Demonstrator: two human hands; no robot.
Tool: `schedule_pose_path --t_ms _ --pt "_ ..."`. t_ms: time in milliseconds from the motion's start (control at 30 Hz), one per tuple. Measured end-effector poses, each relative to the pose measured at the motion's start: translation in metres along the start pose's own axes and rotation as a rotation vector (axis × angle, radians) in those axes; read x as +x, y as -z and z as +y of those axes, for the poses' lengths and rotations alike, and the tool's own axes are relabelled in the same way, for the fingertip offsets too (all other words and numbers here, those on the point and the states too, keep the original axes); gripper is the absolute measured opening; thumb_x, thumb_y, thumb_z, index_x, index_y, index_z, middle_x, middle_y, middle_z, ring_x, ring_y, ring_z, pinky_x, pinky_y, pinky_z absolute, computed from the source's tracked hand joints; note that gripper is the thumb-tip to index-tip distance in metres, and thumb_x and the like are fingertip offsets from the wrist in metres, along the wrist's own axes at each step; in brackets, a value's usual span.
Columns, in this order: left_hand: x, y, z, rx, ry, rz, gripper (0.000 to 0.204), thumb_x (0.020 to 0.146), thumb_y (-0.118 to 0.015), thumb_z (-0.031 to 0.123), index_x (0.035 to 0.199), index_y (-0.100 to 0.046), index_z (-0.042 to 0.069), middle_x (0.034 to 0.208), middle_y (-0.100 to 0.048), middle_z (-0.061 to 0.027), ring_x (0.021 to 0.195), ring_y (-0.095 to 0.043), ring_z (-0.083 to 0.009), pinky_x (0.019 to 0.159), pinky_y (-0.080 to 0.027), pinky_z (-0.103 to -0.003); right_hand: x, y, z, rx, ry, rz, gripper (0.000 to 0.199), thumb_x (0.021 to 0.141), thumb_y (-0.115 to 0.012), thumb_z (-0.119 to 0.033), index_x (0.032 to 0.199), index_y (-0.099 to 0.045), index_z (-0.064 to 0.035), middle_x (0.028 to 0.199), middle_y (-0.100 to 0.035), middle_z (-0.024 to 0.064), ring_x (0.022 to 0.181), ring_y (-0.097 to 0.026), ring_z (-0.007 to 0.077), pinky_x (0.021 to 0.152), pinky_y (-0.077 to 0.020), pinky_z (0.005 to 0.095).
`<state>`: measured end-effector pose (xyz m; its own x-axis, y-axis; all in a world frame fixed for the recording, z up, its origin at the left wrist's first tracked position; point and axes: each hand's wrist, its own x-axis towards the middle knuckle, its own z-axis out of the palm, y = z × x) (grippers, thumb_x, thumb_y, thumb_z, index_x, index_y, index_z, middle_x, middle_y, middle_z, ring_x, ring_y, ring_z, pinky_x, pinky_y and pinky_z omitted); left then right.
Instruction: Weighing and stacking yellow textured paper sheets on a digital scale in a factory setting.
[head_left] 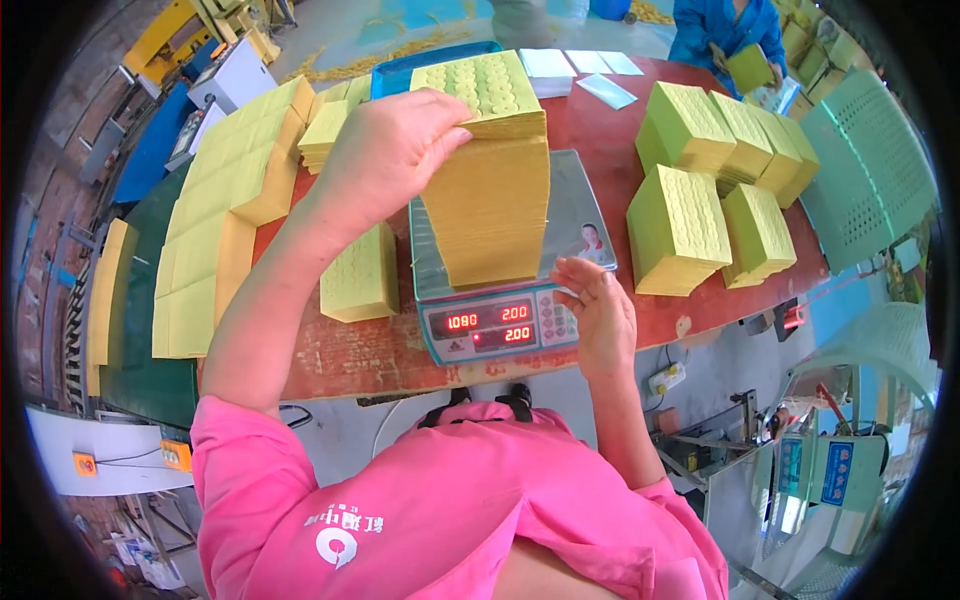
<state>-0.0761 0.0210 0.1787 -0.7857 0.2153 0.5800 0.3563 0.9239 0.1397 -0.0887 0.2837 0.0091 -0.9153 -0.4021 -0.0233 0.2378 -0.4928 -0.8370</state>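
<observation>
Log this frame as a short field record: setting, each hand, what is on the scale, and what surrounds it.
setting: red worktable seen from above, workshop floor beyond
left hand: resting on the top edge of the tall yellow sheet stack, fingers at the top sheets
right hand: open, beside the stack's base, at the scale's keypad, holding nothing
on scale: the stack stands on a digital weighing scale with lit red display
surroundings: more yellow-green sheet bundles to the right, long yellow piles to the left
other person: blue-clad worker at the far side
</observation>
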Motion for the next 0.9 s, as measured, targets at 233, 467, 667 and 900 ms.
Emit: schedule_pose_path --t_ms 233,467,667,900 --pt "-0.003 0.009 0.009 0.108 -0.078 0.253 0.019 0.082 -0.068 0.002 0.101 -0.067 0.0 0.098 -0.069 -0.015 0.085 -0.068 -0.0316 0.073 -0.055 -0.034 -0.003 -0.015 -0.042 -0.076 0.1 -0.196 0.045 0.104 -0.04 -0.032 0.124 -0.056 0.0047 0.122 -0.062 0.0169 0.11 -0.061 0.0248 0.088 -0.049 0.0369" --pt "-0.069 0.028 0.092 0.233 -0.279 0.165 0.024 0.084 -0.067 0.01 0.105 -0.066 0.0 0.108 -0.068 -0.0114 0.098 -0.067 -0.0309 0.082 -0.056 -0.041 -0.007 -0.063 -0.083 0.332 -0.159 -0.622 0.078 0.096 -0.047 -0.054 0.144 -0.032 0.0053 0.137 -0.05 0.0192 0.119 -0.057 0.0307 0.097 -0.0495 0.0417" --pt "-0.14 0.019 0.096 0.313 -0.038 0.101 0.068 0.086 -0.069 0.048 0.13 -0.053 -0.002 0.131 -0.057 -0.0182 0.122 -0.056 -0.0309 0.103 -0.043 -0.048 -0.018 -0.085 -0.066 -0.006 -0.217 -0.494 0.059 0.095 -0.056 -0.021 0.143 -0.033 0.0051 0.137 -0.051 0.0155 0.123 -0.054 0.0241 0.103 -0.0433 0.0363" --pt "-0.277 0.019 0.091 -1.396 0.919 0.69 0.076 0.087 -0.07 0.042 0.141 -0.041 -0.003 0.129 -0.057 -0.0134 0.115 -0.056 -0.0183 0.09 -0.047 -0.03 -0.032 -0.137 0.022 -0.268 -0.459 -0.865 0.052 0.092 -0.056 -0.006 0.14 -0.038 0.0028 0.13 -0.055 0.0119 0.119 -0.05 0.0142 0.101 -0.0406 0.0323"
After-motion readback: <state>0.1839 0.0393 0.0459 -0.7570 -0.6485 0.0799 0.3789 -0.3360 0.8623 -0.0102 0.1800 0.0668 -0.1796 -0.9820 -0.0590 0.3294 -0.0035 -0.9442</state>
